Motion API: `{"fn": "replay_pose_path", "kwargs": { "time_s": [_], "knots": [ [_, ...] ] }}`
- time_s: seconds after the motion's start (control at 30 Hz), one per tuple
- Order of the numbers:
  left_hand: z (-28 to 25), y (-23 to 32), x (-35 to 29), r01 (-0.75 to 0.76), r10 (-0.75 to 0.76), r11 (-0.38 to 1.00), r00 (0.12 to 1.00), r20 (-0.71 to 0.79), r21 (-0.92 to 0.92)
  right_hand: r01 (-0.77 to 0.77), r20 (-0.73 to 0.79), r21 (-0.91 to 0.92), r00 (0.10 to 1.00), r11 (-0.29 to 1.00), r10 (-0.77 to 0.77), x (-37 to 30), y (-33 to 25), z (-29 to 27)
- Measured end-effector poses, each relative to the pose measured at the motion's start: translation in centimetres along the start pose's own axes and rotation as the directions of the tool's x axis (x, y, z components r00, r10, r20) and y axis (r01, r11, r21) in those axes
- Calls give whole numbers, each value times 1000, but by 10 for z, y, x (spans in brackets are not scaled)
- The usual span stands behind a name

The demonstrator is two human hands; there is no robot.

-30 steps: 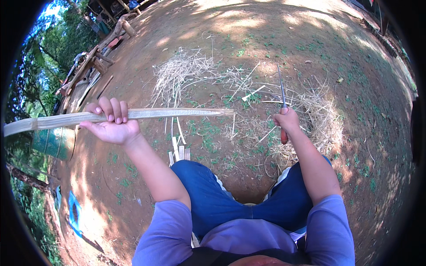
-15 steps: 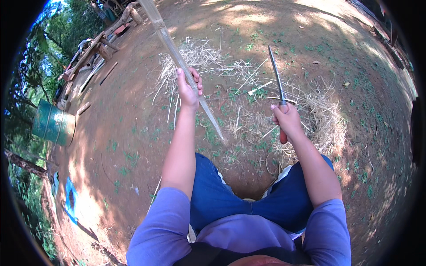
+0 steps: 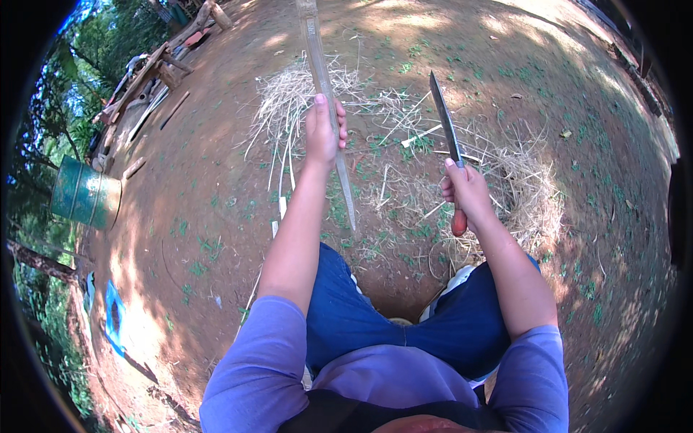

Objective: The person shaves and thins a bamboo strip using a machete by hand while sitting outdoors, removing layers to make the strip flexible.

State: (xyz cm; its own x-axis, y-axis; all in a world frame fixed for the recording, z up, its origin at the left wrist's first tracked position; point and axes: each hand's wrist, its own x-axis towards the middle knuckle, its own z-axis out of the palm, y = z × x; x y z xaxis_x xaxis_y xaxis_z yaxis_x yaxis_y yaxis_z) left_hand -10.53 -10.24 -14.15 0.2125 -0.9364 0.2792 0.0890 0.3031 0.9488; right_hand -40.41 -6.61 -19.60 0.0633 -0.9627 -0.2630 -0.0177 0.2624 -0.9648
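Observation:
My left hand [image 3: 324, 135] is closed round a long flat wooden strip [image 3: 317, 61], greyish brown and tapering to a point at its lower end. The strip stands nearly upright in the view, and its top runs out past the upper edge. In my right hand [image 3: 466, 192] is a knife [image 3: 445, 119] with a long dark blade and a reddish-brown handle. Its blade points away from me, leaning slightly left, apart from the strip. Pale shavings [image 3: 289, 97] lie on the ground beyond my left hand, and another heap [image 3: 530, 187] lies beside my right hand.
A green metal drum [image 3: 86, 193] lies at the left, near a low wooden bench [image 3: 144, 79] with things piled on it. A blue object [image 3: 114, 317] sits at the lower left. My knees, in blue jeans [image 3: 339, 303], are spread below my hands.
My left hand has shifted right and a little up, turning the wooden strip more upright. The knife has tilted slightly left and shows more of its blade's flat side.

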Motion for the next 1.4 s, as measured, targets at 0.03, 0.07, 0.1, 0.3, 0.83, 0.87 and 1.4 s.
{"fn": "replay_pose_path", "kwargs": {
  "time_s": [0.03, 0.07, 0.1, 0.3, 0.83, 0.87, 1.4],
  "knots": [
    [5, 0, -2, 18, -18, 1000, 1000, -7, 20, 23, -16, -13, 1000, 1000, -23, -1, -2, 1],
    [9, 1, -3, 34, -33, 999, 999, -15, 34, 49, -33, -31, 998, 998, -50, -2, -5, 1],
    [11, -1, -3, 34, -33, 998, 999, -19, 47, 155, -83, -124, 983, 980, -166, -4, -8, 2],
    [29, -8, -10, 123, -126, 990, 991, 40, 65, 303, -128, 82, 948, 949, -292, 0, -22, -7],
    [73, -10, -34, -352, 263, 662, 936, 234, 662, 292, -164, 412, 956, 863, -245, -16, -46, -34],
    [72, -8, -34, -359, 271, 645, 933, 237, 675, 311, -191, 436, 949, 845, -251, -17, -48, -34],
    [98, -5, -53, -512, 265, 589, 854, 449, 626, 498, -334, 183, 842, 848, -423, -13, -54, -41]
  ]
}}
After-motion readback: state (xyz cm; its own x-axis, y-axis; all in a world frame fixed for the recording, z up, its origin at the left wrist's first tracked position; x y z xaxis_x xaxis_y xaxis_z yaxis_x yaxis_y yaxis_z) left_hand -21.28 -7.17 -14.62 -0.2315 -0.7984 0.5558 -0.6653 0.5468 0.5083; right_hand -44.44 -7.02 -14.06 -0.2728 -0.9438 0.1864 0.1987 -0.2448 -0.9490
